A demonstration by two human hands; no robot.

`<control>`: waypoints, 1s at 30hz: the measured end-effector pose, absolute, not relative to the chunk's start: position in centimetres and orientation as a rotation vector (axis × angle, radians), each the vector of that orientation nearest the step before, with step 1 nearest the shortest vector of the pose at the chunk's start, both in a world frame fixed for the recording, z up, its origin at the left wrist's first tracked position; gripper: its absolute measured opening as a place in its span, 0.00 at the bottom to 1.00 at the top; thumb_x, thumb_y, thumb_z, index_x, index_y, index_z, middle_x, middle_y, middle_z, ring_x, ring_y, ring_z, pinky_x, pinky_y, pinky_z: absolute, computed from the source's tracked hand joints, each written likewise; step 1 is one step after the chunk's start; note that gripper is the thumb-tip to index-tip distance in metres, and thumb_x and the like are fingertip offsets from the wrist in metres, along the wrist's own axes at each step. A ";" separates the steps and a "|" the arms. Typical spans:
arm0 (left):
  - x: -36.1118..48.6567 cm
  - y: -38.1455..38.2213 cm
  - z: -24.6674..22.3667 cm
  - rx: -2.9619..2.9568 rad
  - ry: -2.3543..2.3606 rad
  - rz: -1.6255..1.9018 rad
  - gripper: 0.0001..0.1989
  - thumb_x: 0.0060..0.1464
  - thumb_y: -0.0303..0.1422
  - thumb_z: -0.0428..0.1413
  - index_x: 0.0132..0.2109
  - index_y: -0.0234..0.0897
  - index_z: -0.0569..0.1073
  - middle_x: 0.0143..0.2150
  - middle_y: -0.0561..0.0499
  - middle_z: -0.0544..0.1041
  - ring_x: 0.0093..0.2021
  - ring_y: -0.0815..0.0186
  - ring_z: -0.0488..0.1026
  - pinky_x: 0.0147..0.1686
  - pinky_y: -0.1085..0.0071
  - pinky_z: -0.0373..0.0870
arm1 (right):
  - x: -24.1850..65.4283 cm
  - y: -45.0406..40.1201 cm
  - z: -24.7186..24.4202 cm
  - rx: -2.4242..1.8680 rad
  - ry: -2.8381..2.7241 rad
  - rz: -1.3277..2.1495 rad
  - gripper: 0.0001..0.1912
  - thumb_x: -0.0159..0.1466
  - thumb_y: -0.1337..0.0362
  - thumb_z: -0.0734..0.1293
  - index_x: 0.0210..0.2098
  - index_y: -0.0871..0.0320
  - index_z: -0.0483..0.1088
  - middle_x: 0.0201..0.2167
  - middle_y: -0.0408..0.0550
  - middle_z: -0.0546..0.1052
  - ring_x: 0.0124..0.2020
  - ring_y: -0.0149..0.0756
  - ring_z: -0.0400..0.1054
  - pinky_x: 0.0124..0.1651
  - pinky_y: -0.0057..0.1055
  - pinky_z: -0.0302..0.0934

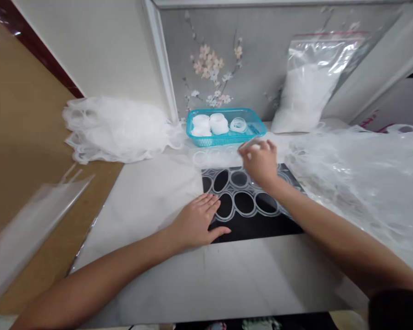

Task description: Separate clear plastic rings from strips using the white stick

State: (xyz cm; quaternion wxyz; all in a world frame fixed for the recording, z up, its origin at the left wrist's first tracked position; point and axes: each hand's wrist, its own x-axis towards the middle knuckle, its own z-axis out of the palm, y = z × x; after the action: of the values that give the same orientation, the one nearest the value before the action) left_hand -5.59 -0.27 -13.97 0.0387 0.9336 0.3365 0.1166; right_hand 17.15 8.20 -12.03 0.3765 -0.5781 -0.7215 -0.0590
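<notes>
My left hand (198,220) lies flat with its fingers stretched out, on the left edge of a black mat (254,229). Joined translucent rings (234,207) cover the upper part of that mat, and my left fingertips touch the nearest ring. Above the mat's far edge, my right hand (260,162) is raised with its fingers curled together. Its fingertips are slightly blurred, and what they pinch, if anything, I cannot make out. More clear rings (209,157) lie just beyond the mat, in front of a blue plastic basket (227,141).
The basket contains several white round stacks (219,123) and a coil of clear rings (238,125). A heap of translucent ring sheets (117,130) lies at the left, another pile (368,169) at the right. Against the wall stands a zip bag (306,87) of white material.
</notes>
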 end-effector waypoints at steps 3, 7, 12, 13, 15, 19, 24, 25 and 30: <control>-5.5 0.5 -13.2 2.818 1.002 0.450 0.32 0.63 0.54 0.46 0.53 0.27 0.72 0.55 0.37 0.75 0.56 0.56 0.72 0.60 0.58 0.65 | 19.8 8.8 -11.1 -1.426 -1.677 0.046 0.10 0.65 0.66 0.61 0.32 0.58 0.75 0.38 0.53 0.80 0.42 0.47 0.72 0.50 0.49 0.63; -3.9 1.4 -12.8 2.924 0.899 0.547 0.31 0.66 0.50 0.42 0.55 0.26 0.70 0.57 0.36 0.72 0.59 0.54 0.69 0.59 0.56 0.65 | 20.3 5.1 -13.1 -1.321 -1.828 0.409 0.10 0.64 0.64 0.63 0.31 0.57 0.76 0.35 0.50 0.80 0.40 0.43 0.75 0.47 0.40 0.67; -1.3 1.4 -13.8 3.072 0.813 0.436 0.35 0.65 0.52 0.41 0.57 0.21 0.68 0.58 0.31 0.70 0.61 0.50 0.66 0.62 0.55 0.62 | 19.1 3.2 -15.6 -1.324 -1.756 0.657 0.08 0.63 0.61 0.66 0.33 0.56 0.77 0.35 0.49 0.82 0.45 0.46 0.75 0.46 0.38 0.70; -1.0 1.4 -14.1 3.067 0.826 0.445 0.35 0.65 0.52 0.41 0.57 0.20 0.68 0.58 0.30 0.70 0.61 0.50 0.67 0.62 0.55 0.61 | 19.1 3.3 -15.6 -1.318 -1.762 0.670 0.08 0.63 0.61 0.66 0.33 0.56 0.77 0.35 0.49 0.82 0.46 0.47 0.75 0.46 0.39 0.70; -0.8 1.3 -14.6 3.040 0.860 0.465 0.35 0.65 0.51 0.41 0.57 0.20 0.68 0.58 0.29 0.70 0.61 0.50 0.67 0.62 0.54 0.61 | 19.2 3.6 -15.6 -1.310 -1.771 0.681 0.09 0.63 0.61 0.66 0.32 0.55 0.77 0.34 0.48 0.82 0.47 0.48 0.75 0.48 0.40 0.70; -1.1 1.2 -14.9 3.006 0.854 0.459 0.33 0.66 0.50 0.41 0.59 0.22 0.67 0.58 0.31 0.70 0.61 0.51 0.67 0.62 0.53 0.62 | 19.4 3.6 -15.3 -1.308 -1.783 0.679 0.09 0.64 0.61 0.66 0.33 0.56 0.78 0.36 0.49 0.82 0.49 0.49 0.74 0.51 0.42 0.69; -1.3 1.3 -15.0 3.024 0.841 0.459 0.35 0.66 0.51 0.40 0.58 0.19 0.67 0.58 0.30 0.70 0.61 0.51 0.66 0.62 0.54 0.61 | 19.5 3.2 -15.4 -1.323 -1.783 0.655 0.09 0.64 0.62 0.66 0.34 0.56 0.78 0.37 0.50 0.82 0.54 0.50 0.70 0.57 0.47 0.65; -1.3 1.2 -15.0 3.028 0.839 0.458 0.35 0.66 0.51 0.40 0.58 0.18 0.67 0.58 0.30 0.70 0.61 0.50 0.66 0.62 0.54 0.61 | 19.4 3.2 -15.4 -1.325 -1.781 0.656 0.09 0.64 0.62 0.66 0.34 0.56 0.78 0.37 0.49 0.82 0.55 0.50 0.70 0.58 0.47 0.64; -1.3 1.1 -15.0 3.013 0.850 0.424 0.34 0.66 0.51 0.39 0.59 0.21 0.66 0.59 0.31 0.69 0.62 0.51 0.65 0.63 0.54 0.60 | 19.4 3.2 -15.3 -1.334 -1.765 0.675 0.09 0.64 0.61 0.66 0.34 0.55 0.78 0.36 0.48 0.82 0.55 0.50 0.70 0.59 0.47 0.64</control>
State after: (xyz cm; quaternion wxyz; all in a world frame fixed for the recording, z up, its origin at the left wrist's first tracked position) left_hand -1.27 1.15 -15.02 -0.0088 0.9537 0.2691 0.1343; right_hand 19.43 3.19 -15.31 0.4025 -0.5279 -0.6985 0.2671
